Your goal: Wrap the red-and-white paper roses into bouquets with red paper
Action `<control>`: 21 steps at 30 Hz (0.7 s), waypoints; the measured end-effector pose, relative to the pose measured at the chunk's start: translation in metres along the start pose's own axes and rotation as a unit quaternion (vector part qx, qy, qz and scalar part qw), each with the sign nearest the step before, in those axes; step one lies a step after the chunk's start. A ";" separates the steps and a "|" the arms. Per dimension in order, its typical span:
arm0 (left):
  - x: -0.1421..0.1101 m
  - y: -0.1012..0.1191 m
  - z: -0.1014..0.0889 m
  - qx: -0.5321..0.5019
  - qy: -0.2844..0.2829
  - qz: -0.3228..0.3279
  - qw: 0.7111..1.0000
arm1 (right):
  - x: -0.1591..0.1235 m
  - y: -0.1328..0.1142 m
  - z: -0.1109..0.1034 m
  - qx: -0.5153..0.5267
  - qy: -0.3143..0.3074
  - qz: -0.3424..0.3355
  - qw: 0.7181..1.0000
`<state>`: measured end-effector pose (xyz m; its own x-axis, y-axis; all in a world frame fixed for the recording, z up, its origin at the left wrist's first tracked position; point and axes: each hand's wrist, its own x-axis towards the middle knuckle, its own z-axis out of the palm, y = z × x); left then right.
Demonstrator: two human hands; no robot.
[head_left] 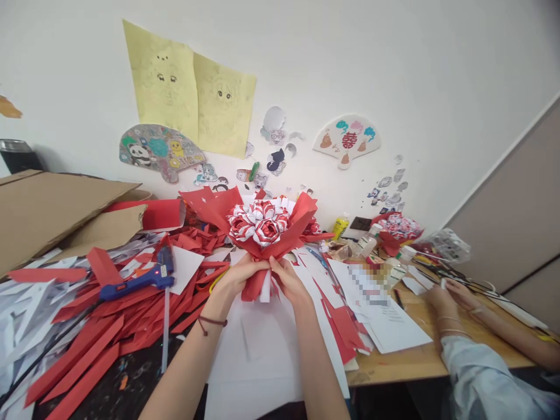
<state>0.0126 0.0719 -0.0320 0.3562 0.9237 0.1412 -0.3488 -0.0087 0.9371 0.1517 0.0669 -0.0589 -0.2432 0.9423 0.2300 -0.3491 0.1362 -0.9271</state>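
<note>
A bouquet of red-and-white paper flowers (266,224), wrapped in red paper (300,224), stands upright over the middle of the table. Both of my hands grip its gathered neck. My left hand (238,277) closes around it from the left, and my right hand (286,279) closes from the right, with the thumbs near each other at the front. Below the hands, the red wrap ends and a white paper stem (265,289) stick out. White paper sheets (266,350) lie beneath. Some fingers are hidden behind the wrap.
A blue glue gun (140,280) with a glue stick rests on red paper strips (83,356) at left. Cardboard (52,210) lies behind. At right are printed sheets (385,315), bottles (370,239), another bouquet (398,227) and a co-worker's hands (450,294).
</note>
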 end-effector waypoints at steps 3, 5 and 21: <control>-0.002 0.001 -0.003 -0.010 -0.034 -0.019 0.999 | -0.001 0.003 -0.004 -0.015 0.021 -0.015 1.000; -0.001 -0.001 -0.004 -0.017 -0.042 -0.024 0.999 | -0.003 0.005 -0.004 -0.024 0.047 -0.054 0.997; 0.001 -0.004 -0.004 -0.097 0.034 -0.019 0.995 | -0.006 0.000 0.008 -0.218 0.160 -0.174 0.947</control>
<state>0.0109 0.0739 -0.0367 0.3154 0.9456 0.0796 -0.4987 0.0938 0.8617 0.1458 0.0584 -0.0576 0.1292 0.8518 0.5077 0.0660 0.5034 -0.8615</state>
